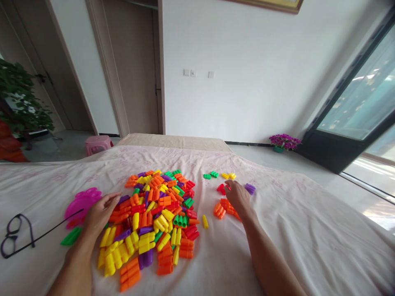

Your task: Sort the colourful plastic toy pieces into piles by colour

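Note:
A large pile of plastic building pieces in orange, yellow, red, green and purple lies on the cloth, many shaped like short joined tubes. My left hand rests at the pile's left side, fingers loosely bent and apart, nothing visible in them. To the right of the pile, my right hand reaches over small sorted groups, its fingers closed on a red piece beside another red piece. Around it lie green pieces, yellow pieces, a purple piece and orange pieces.
A single yellow piece lies between pile and groups. On the left are a pink plastic tray, a green piece and black eyeglasses. The patterned cloth is wrinkled. A pink stool stands beyond.

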`<state>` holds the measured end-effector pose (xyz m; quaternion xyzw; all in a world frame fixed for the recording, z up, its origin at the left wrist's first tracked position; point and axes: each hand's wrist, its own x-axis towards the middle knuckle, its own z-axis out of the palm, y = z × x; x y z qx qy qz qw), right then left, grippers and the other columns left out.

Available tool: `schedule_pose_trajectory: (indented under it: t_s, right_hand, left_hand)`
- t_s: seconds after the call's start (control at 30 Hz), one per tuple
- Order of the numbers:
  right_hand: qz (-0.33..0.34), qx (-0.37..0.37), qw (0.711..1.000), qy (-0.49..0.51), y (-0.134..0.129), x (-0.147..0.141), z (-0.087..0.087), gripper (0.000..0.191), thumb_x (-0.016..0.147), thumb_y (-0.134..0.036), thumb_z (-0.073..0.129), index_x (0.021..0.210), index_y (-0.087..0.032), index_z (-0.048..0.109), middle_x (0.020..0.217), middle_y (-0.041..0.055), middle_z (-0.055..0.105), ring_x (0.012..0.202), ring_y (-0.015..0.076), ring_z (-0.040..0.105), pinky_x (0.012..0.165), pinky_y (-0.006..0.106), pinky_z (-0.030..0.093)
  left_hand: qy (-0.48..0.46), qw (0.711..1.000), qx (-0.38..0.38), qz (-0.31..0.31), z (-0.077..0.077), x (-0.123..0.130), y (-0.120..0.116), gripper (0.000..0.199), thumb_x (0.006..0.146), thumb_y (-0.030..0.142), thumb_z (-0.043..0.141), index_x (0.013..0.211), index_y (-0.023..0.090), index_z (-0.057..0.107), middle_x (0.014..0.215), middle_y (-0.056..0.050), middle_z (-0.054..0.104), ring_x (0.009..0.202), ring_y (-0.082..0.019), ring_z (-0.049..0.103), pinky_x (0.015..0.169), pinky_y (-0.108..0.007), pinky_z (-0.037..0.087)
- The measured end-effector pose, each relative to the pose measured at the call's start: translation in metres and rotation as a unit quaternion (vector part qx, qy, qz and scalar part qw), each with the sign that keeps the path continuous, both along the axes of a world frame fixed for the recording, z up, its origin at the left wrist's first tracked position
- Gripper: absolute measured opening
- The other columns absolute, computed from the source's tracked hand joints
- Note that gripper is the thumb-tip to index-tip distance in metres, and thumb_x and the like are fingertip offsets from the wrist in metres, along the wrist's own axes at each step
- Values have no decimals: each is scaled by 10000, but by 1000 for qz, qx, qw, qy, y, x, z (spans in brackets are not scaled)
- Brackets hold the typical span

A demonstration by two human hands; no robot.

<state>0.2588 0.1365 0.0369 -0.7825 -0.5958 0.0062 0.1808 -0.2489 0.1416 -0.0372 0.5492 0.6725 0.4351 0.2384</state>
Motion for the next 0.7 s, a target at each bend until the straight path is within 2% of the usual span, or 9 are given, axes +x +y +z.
schedule_pose_trajectory:
  t_s: [0.07, 0.13, 0.23, 0.3, 0.43, 0.7]
  right_hand:
    - [53, 2, 998, 17, -3, -13, 3, 285, 869, -265, 493, 1080, -236, 682, 1077, 58, 698, 927, 211, 635, 659, 263, 382]
    - [139, -9, 989, 50, -8, -31, 6, 240, 867, -275, 514, 1017, -238, 698, 1004, 36, 712, 904, 185, 635, 693, 251, 395]
    - [269, -45, 959, 82, -19, -62, 6, 216, 863, -356, 558, 967, -253, 717, 983, 20, 708, 873, 168, 631, 709, 243, 405]
    - [325, -66, 939, 88, -25, -79, 3, 238, 835, -415, 606, 973, -256, 718, 969, 22, 702, 856, 169, 627, 702, 243, 409]
    - [345, -74, 932, 86, -30, -94, -4, 365, 767, -411, 688, 1090, -243, 672, 965, 33, 691, 880, 184, 614, 717, 245, 420]
    - [354, -66, 932, 44, -36, -99, -5, 395, 727, -289, 691, 1108, -220, 612, 944, 31, 673, 863, 184, 602, 689, 248, 390]
  left_hand:
    - [39, 999, -24, -8, -3, 2, 0, 459, 788, 538, 551, 1086, 216, 686, 1092, -53, 719, 1033, -249, 654, 861, -306, 512]
    - [63, 997, -32, -13, -3, 5, 2, 447, 794, 532, 541, 1083, 228, 696, 1107, -41, 716, 1046, -246, 648, 874, -304, 502]
    - [75, 996, -38, -9, -3, 7, 4, 452, 801, 534, 528, 1094, 233, 695, 1117, -39, 711, 1046, -241, 646, 888, -307, 493]
    - [76, 996, -41, -6, -3, 7, 4, 454, 806, 537, 522, 1096, 233, 693, 1118, -40, 710, 1043, -240, 645, 891, -310, 490]
    - [78, 996, -41, -1, -2, 7, 3, 451, 804, 537, 523, 1088, 233, 696, 1107, -42, 714, 1036, -244, 648, 880, -312, 493]
    - [80, 995, -54, -2, -2, 7, 5, 485, 817, 569, 498, 1119, 237, 682, 1133, -51, 704, 1056, -254, 641, 911, -329, 478]
